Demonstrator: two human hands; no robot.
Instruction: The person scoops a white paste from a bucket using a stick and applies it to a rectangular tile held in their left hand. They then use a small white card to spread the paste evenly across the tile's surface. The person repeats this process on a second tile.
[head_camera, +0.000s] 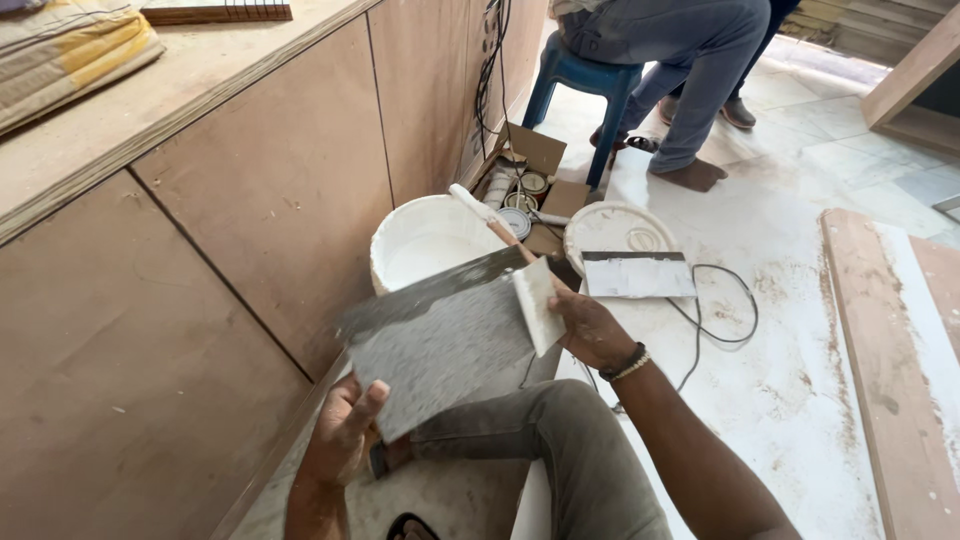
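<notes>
Adhesive spreading looks partly done, as far as I can judge: the grey rectangular tile piece (440, 345) carries a thin mottled coat over most of its face, while the dark strip along its upper edge seems barely covered. The left hand (345, 430) props the tile from below at its lower corner, fingers spread against the back, so the piece sits tilted above the person's knee. The right hand (590, 330) is closed on a white flat scraper blade (537, 305), whose edge rests on the tile's right end.

Just beyond the tile stands a white plastic bucket (425, 245) with a stick leaning in it, and beside that a round white lid (620, 230) with a pale flat sheet (638, 275) over it. Room is tight to the left, where the brown plywood cabinet wall (250, 230) runs close. The dusty white floor (790, 380) to the right is more open, though a black cable (725, 320) loops across it.
</notes>
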